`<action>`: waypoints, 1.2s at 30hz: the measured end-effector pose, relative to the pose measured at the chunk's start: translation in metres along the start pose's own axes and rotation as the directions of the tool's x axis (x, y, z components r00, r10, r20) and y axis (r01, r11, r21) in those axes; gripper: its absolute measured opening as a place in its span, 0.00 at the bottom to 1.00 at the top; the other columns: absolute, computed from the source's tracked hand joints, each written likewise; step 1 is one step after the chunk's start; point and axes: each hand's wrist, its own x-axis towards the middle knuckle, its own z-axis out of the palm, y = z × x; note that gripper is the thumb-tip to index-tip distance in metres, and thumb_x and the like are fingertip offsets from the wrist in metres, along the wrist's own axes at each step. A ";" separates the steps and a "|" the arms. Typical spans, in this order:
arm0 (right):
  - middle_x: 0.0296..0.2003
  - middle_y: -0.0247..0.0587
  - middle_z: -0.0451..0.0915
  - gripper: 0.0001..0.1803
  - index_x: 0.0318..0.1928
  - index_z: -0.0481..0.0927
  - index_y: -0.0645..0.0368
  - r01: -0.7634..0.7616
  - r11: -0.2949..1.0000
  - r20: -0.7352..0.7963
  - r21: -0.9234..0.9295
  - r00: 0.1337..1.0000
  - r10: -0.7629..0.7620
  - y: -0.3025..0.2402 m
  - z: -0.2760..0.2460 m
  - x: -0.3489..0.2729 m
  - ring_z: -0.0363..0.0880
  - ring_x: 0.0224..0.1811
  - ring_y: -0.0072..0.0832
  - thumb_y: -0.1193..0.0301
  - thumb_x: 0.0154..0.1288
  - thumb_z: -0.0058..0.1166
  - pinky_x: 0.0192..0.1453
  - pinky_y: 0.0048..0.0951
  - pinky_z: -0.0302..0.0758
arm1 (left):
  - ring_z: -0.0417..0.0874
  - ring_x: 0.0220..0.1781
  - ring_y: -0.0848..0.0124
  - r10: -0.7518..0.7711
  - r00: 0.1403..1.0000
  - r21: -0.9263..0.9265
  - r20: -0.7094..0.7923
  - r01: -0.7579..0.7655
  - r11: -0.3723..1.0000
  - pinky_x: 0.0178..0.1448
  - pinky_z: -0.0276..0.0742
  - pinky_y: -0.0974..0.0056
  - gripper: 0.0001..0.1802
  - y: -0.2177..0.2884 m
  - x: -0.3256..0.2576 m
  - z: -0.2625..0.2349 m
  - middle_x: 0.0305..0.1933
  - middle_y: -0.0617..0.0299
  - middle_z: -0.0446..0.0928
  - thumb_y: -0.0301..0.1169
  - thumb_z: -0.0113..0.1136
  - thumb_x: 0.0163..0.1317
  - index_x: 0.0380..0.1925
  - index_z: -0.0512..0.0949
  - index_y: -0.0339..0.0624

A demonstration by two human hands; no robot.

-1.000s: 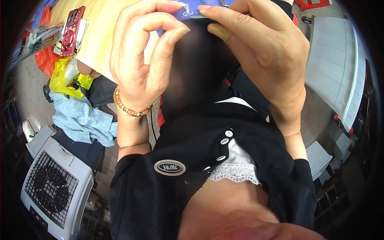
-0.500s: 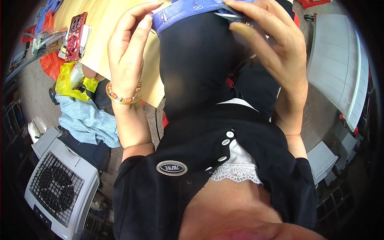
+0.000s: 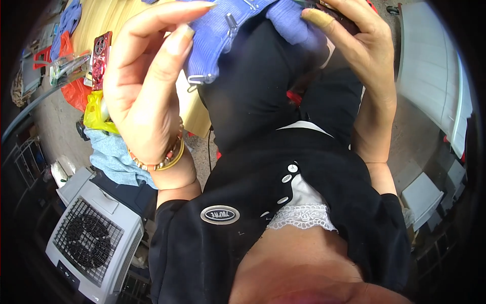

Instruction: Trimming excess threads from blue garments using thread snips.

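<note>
Over our black trousers point(image 3: 243, 96), we have one blue ribbed knit piece point(image 3: 203, 43) with three visible metal fasteners point(image 3: 202, 79) between our left hand point(image 3: 144, 91), its thumb and forefinger parted, and right hand point(image 3: 372, 53), whose grip we cannot tell.

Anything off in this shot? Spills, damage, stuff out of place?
No spill or damage visible, including on the blue ribbed fabric at the left hand. Only the light-blue knit cloth looks untidy: bunched up beside the air cooler, not folded.
</note>
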 end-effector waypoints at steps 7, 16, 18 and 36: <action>0.31 0.36 0.77 0.19 0.47 0.82 0.65 -0.062 0.986 0.027 0.153 0.998 0.059 -0.023 -0.005 0.001 0.69 0.31 0.21 0.78 0.52 0.65 0.35 0.21 0.65 | 0.78 0.54 0.70 -0.002 1.000 0.118 -0.018 0.004 0.993 0.61 0.69 0.69 0.13 -0.012 0.005 0.020 0.50 0.50 0.78 0.20 0.52 0.65 0.49 0.74 0.28; 0.42 0.48 0.80 0.18 0.49 0.78 0.68 0.103 0.946 0.121 0.306 0.982 -0.146 -0.001 0.021 0.010 0.80 0.42 0.33 0.78 0.56 0.63 0.47 0.26 0.74 | 0.77 0.50 0.71 0.057 0.993 0.320 -0.103 -0.021 0.947 0.59 0.69 0.69 0.11 -0.017 -0.008 0.014 0.47 0.53 0.77 0.19 0.52 0.65 0.47 0.74 0.29; 0.42 0.47 0.80 0.18 0.49 0.78 0.68 -0.005 0.958 0.175 0.287 0.983 -0.047 -0.002 0.017 0.009 0.80 0.42 0.32 0.78 0.56 0.63 0.47 0.26 0.74 | 0.76 0.47 0.73 0.106 0.991 0.329 -0.085 -0.073 0.942 0.53 0.70 0.72 0.10 -0.017 -0.008 0.018 0.45 0.56 0.77 0.19 0.54 0.64 0.45 0.75 0.32; 0.43 0.49 0.80 0.19 0.47 0.80 0.65 -0.020 0.979 0.193 0.205 0.981 -0.020 -0.017 0.017 0.003 0.80 0.40 0.31 0.78 0.53 0.64 0.43 0.26 0.75 | 0.77 0.37 0.71 0.225 0.974 0.601 -0.014 -0.172 0.780 0.39 0.72 0.70 0.10 -0.016 -0.012 0.021 0.35 0.59 0.78 0.21 0.71 0.47 0.31 0.83 0.38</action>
